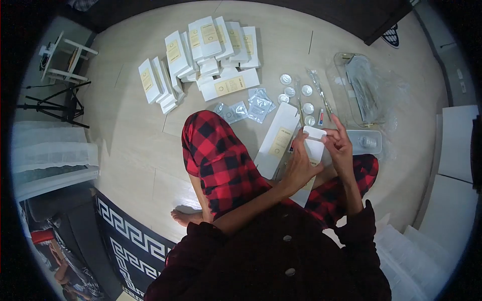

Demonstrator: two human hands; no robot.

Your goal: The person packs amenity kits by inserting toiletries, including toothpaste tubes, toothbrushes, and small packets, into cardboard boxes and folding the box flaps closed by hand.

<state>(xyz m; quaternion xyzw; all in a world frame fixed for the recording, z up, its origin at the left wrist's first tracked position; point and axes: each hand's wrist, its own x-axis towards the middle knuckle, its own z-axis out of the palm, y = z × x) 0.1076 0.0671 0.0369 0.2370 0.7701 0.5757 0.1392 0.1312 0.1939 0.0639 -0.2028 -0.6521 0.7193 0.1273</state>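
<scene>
Pale flooring (140, 150) spreads around the person's bent legs (218, 145); between them, left hand (300, 168) and right hand (339, 148) grip a white carton (314, 148) by its flapped end, a yellow-labelled box (277, 138) beside it, silver discs (309, 108) just beyond

Soft, dim indoor light covers the pale beige floor (140, 135), with small glints on the round silver discs (285, 79) just right of centre; the dark, buttoned jacket (251, 256) at the bottom sinks nearly to black. Wide-angle distortion curves straight edges, corners fade to black, and fine print on the white cardboard boxes (207, 32), upper centre, is unreadable.
</scene>
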